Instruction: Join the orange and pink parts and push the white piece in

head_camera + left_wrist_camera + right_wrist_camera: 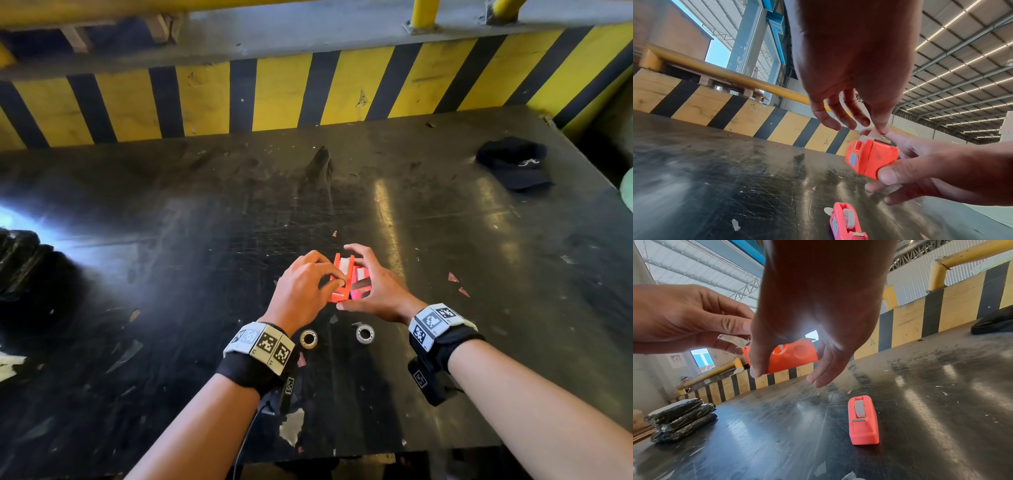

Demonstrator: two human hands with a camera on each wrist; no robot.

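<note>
My right hand [371, 277] holds an orange tape dispenser [337, 281] just above the black table, thumb on one side and fingers on the other [824, 368]. My left hand [318, 279] reaches in from the left and pinches the loose end of clear tape [729, 339] at the dispenser's top. A pink tape dispenser [863, 420] with a pale roll in it lies on the table under my hands, also seen in the left wrist view [844, 222]. In the head view my right hand partly hides the pink dispenser [361, 286].
Two small tape rolls [308, 338] [365, 333] lie near my wrists. A black cap [513, 164] sits at the back right, and black wrapped bundles [680, 418] at the left edge. A yellow-and-black striped barrier [284, 92] runs behind the scratched table [171, 222].
</note>
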